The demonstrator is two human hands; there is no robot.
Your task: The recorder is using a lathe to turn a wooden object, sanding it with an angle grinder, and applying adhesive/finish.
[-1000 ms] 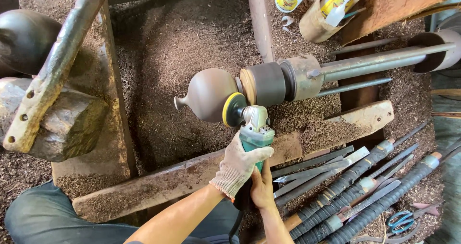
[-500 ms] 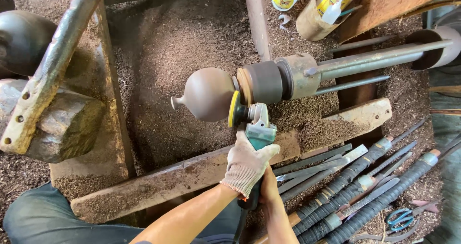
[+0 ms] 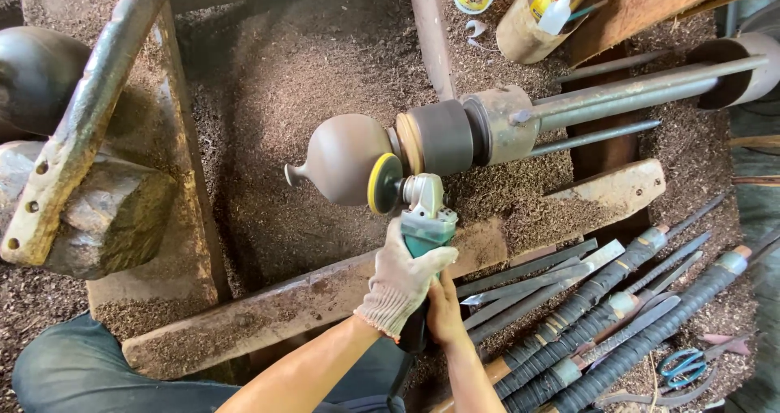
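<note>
A: Starting at the left, the round brown vase (image 3: 345, 160) sits sideways on the lathe chuck (image 3: 443, 137), with its small knob pointing left over the sawdust bed (image 3: 325, 47). The yellow sanding disc (image 3: 383, 183) of the grinder (image 3: 426, 214) touches its lower right side.

B: And the hands?

A: Both are clamped on the grinder's body. The gloved left hand (image 3: 402, 279) wraps the green housing from above, and the bare right hand (image 3: 445, 311) grips just behind it, touching the glove. The cord (image 3: 398, 384) drops down between the arms.

B: What could go wrong?

A: I count 3 risks. If the disc tilts and its edge digs in, it could gouge the vase or kick the grinder back toward the hands. The bare hand has no cover if that happens. And the cord hangs near the person's lap, so a snag could jerk the tool.

B: Anything at the right?

A: The long chisels (image 3: 601, 307) lie side by side by the plank (image 3: 325, 299), near the right arm. A sudden recoil could throw the elbow onto them.
</note>
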